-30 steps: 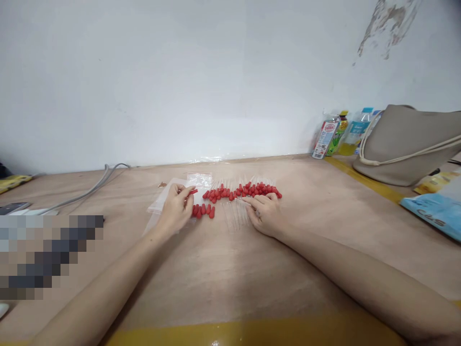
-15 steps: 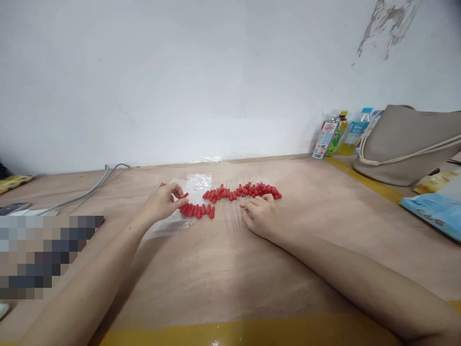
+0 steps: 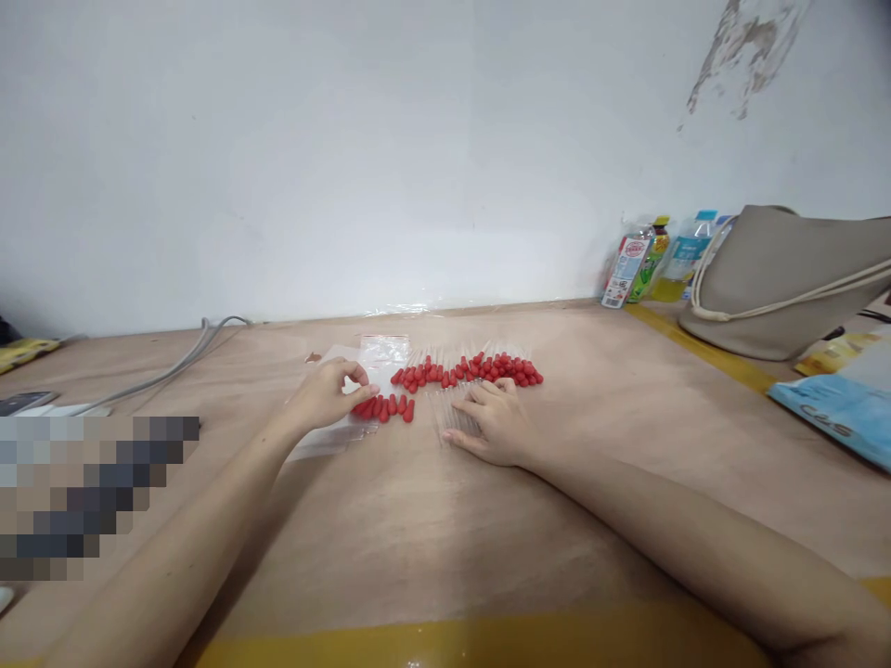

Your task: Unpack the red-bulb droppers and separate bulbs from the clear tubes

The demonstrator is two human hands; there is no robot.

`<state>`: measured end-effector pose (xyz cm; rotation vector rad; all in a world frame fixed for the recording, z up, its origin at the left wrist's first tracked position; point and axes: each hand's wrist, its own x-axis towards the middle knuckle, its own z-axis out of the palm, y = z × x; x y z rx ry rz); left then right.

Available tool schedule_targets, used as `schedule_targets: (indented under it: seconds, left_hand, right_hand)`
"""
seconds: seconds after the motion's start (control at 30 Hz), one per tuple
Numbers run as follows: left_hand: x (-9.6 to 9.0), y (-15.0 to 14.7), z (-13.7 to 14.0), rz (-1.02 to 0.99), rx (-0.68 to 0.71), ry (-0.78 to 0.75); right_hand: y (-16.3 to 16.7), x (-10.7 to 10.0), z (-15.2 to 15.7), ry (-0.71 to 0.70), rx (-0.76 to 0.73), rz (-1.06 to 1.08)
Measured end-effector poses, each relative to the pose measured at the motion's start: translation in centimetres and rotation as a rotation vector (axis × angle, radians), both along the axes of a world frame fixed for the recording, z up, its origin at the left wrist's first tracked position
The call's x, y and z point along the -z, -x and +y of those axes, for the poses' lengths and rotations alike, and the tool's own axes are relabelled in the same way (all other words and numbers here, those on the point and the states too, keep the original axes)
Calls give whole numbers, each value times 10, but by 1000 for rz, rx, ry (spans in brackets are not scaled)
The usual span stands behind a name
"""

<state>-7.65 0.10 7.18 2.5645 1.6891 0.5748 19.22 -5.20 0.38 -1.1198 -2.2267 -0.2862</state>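
A short row of red rubber dropper bulbs lies on the table, its left end partly hidden by my left hand. The thumb and index fingertips there are drawn together just above the bulbs; whether one is pinched between them I cannot make out. Thin clear tubes, like glass dropper tubes, lie side by side to the right of that row. Over them rests my right hand, fingers spread and thumb apart. Behind both hands runs a longer line of droppers with red bulbs, their clear tubes pointing toward the wall.
Clear plastic bags lie under and behind the left hand. At the right stand a carton, bottles and a grey bag, with a blue packet nearer. A grey cable crosses the left side.
My left hand has shifted slightly right and up; the red bulb that showed in its fingers is no longer visible. My right hand's thumb has spread toward me across the clear tubes.
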Motion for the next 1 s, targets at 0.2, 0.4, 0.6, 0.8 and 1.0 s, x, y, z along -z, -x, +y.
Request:
schedule_targets:
  seconds: [0.2,0.4,0.6,0.8,1.0]
  left_hand:
    - [4,-30,27,134,-74,21]
    - [5,-49,54,193,-220,219]
    - [3,-54,62,208,-204,246]
    - [-3,-58,37,194,-228,6]
    - [25,-57,-18,-58,166,-266]
  right_hand:
    - [-2,2,0,-40,0,49]
    - [-4,4,2,-74,14,109]
    - [-4,6,3,-96,22,129]
    - [-4,7,5,-136,13,206]
    - [-5,4,3,-251,29,272]
